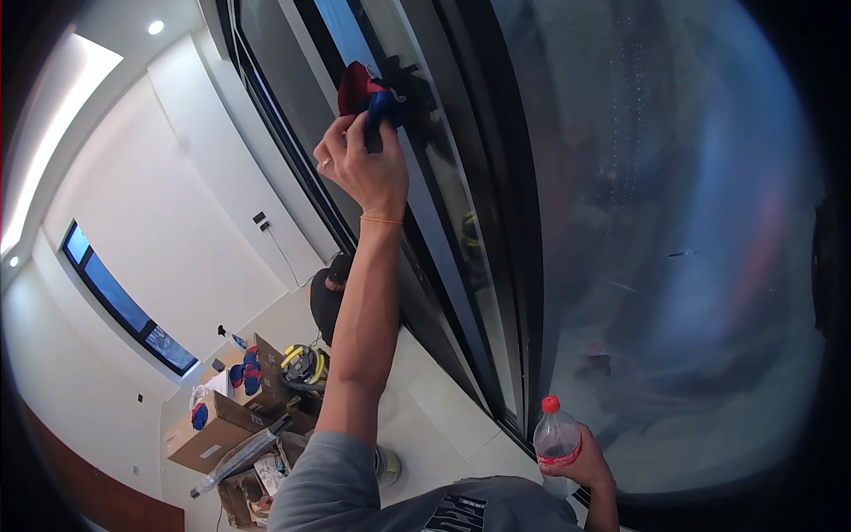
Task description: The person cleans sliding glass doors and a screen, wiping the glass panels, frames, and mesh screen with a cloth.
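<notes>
My left hand (363,164) is raised high and closed on a red and blue cloth (377,96). The cloth is up by the dark-framed glass door panel (443,168); whether it touches the glass, I cannot tell. Lower right, my right hand (587,461) wraps around a clear plastic bottle (554,439) with a red cap and a red label. The bottle stands roughly upright in that hand, in front of a large glass pane (656,310) with streaks and drops on it.
Cardboard boxes (213,434) at lower left carry more red and blue cloths (248,371). Beside them is a yellow and black vacuum cleaner (304,365). A person in dark clothing (326,301) is low down behind my left forearm. A bucket (387,465) stands on the tiled floor.
</notes>
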Demonstrator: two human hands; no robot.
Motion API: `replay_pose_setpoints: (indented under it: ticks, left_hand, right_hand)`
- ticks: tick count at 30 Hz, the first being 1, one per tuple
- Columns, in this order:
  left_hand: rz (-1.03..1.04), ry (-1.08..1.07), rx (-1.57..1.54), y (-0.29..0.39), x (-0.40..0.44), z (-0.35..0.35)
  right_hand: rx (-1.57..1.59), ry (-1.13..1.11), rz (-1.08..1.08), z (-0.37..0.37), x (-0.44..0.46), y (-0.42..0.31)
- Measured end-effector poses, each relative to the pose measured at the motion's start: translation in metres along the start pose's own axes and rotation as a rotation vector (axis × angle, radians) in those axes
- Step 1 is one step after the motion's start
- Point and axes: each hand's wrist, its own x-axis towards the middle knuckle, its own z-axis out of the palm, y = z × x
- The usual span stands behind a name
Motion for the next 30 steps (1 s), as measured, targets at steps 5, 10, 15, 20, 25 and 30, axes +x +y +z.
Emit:
replay_pose_setpoints:
  ticks: [5, 10, 15, 20, 25, 30]
  left_hand:
    - [-0.181, -0.061, -0.075, 0.009, -0.02, 0.004]
    - [-0.23, -0.187, -0.155, 0.009, -0.031, -0.005]
    - [-0.171, -0.244, -0.204, -0.001, -0.054, -0.025]
    - [-0.116, -0.318, -0.064, -0.002, -0.105, -0.048]
    - [-0.231, -0.504, 0.008, -0.001, -0.264, -0.099]
    - [-0.59, -0.466, -0.314, -0.032, -0.308, -0.121]
  right_hand:
    - [0.031, -0.028, 0.009, -0.001, 0.0, -0.001]
    - [0.021, -0.002, -0.007, -0.002, -0.002, 0.002]
    - [0.045, -0.014, -0.011, 0.0, 0.002, 0.01]
    - [0.023, -0.03, -0.01, -0.001, 0.003, 0.009]
    - [-0.009, 0.02, -0.032, 0.0, 0.0, 0.012]
    - [0.026, 0.053, 0.01, 0.003, -0.003, 0.014]
